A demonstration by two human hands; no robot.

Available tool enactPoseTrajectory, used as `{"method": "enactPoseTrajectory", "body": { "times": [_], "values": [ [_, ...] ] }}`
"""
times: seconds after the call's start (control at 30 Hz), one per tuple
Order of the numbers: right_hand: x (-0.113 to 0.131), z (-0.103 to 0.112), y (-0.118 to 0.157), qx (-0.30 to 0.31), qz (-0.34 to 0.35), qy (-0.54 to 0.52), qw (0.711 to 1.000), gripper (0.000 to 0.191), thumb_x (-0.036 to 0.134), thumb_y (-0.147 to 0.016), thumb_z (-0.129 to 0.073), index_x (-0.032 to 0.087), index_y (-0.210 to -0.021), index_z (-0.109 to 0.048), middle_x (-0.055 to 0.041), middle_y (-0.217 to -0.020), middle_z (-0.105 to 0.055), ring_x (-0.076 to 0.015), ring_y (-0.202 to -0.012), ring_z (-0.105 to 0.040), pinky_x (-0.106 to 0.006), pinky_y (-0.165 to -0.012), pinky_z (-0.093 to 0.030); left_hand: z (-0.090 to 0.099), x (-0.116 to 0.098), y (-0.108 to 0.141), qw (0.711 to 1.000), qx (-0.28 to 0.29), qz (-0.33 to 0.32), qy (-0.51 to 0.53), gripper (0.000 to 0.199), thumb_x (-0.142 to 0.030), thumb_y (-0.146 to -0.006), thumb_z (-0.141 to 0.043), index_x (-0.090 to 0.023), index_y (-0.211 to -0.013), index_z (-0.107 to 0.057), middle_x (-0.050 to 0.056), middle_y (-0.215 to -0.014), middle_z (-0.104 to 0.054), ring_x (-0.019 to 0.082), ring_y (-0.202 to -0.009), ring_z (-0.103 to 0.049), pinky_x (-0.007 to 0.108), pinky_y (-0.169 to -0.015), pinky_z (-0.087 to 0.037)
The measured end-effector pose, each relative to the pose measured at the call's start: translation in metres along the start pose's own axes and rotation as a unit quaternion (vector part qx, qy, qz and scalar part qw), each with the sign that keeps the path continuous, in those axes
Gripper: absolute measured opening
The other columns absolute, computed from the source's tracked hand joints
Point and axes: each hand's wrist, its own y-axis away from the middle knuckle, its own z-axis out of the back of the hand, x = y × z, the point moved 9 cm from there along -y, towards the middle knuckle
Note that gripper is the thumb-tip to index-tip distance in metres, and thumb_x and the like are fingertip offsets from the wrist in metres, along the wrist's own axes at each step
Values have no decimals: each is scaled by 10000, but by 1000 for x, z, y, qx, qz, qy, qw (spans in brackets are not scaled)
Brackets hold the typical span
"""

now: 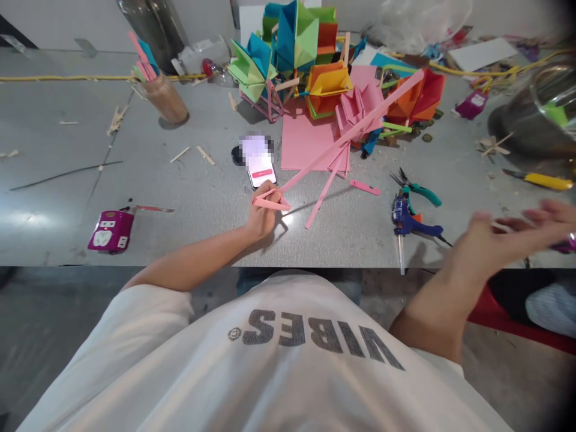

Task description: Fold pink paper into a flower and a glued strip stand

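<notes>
Along the back of a gray table [202,195], a crowd of folded paper shapes [294,45] in blue, green, yellow, orange and pink. In front of these, a flat pink sheet [299,144] and a lit phone [261,171]. In the left hand [263,217], just in front of the phone, a long pink strip [355,131]: near end bent into a narrow triangle right at the fingertips, remainder slanting away up to the right, across sheet and shapes in this view. Left fingers curled, lightly pinching the bent end against the thumb. Over at the right edge, well apart from the strip and blurred, the right hand [508,243]: fingers loosely extended, near a purple object [569,243] cut off by the edge; impossible to tell whether touching. Between both hands, a blue glue gun [405,222] beside green-handled pliers [425,193].
</notes>
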Motion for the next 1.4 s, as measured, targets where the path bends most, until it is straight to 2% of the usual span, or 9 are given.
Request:
{"method": "enactPoseTrajectory", "body": {
  "times": [0.1,0.2,0.33,0.47,0.63,0.73,0.83,1.07,1.4],
  "values": [
    [8,-67,19,35,-31,-32,998,484,752,-976,-830,285,-1098,-854,-53,-852,-742,-243,-755,-729,-369,-577,-557,0,-4,2,1000,4,-2,-28,668,-827,-982,-789,-257,-694,-597,27,-667,-582,165,-616,-469,389,-601,-351],
    [2,-118,24,66,-58,-67,994,525,756,-928,-886,266,-1111,-837,-22,-822,-743,-197,-699,-709,-329,-573,-566,-5,-11,6,998,29,-17,-45,632,-789,-1051,-726,-251,-735,-621,20,-687,-570,160,-634,-464,375,-615,-341],
    [-7,-160,13,84,-84,-130,984,696,894,-851,-867,239,-1080,-805,-5,-789,-744,-139,-619,-642,-290,-552,-528,-10,-10,14,997,61,-25,-36,575,-749,-1101,-670,-250,-820,-610,-8,-697,-558,146,-622,-431,348,-626,-352],
    [7,-189,1,104,-72,-164,978,706,931,-828,-856,232,-895,-783,-20,-733,-715,-136,-572,-582,-296,-476,-463,-13,-1,19,993,105,-40,-44,561,-733,-1088,-696,-239,-833,-623,-11,-718,-580,145,-640,-478,336,-644,-356],
    [19,-193,-3,64,-53,-153,985,680,907,-868,-843,246,-749,-738,-16,-653,-673,-136,-522,-548,-312,-461,-453,-10,11,21,993,97,-18,-66,439,-668,-1087,-749,-245,-975,-711,0,-793,-700,148,-691,-610,308,-665,-444],
    [15,-190,-3,35,-59,-168,983,665,890,-869,-859,250,-742,-734,-7,-626,-668,-131,-491,-546,-310,-455,-453,-7,14,21,998,51,16,-12,400,-626,-1033,-854,-260,-1099,-708,14,-919,-779,160,-778,-740,308,-728,-578],
    [9,-193,-2,22,-66,-184,981,667,902,-863,-854,258,-753,-716,-5,-638,-678,-142,-495,-581,-316,-453,-471,-9,14,22,998,37,22,42,424,-588,-973,-940,-258,-1050,-684,-9,-866,-771,144,-720,-750,300,-701,-616],
    [2,-225,12,137,-89,-215,963,591,801,-849,-931,253,-834,-712,4,-681,-714,-142,-574,-600,-303,-530,-493,-10,18,24,996,35,37,75,447,-553,-888,-1029,-255,-953,-703,-28,-803,-787,152,-666,-775,308,-649,-635],
    [2,-225,14,129,-93,-207,965,613,779,-866,-919,223,-721,-705,-8,-636,-685,-135,-579,-584,-290,-531,-458,-16,-11,21,997,67,-18,46,389,-541,-991,-941,-235,-978,-701,-13,-813,-787,112,-655,-744,242,-621,-571]
  ]
}}
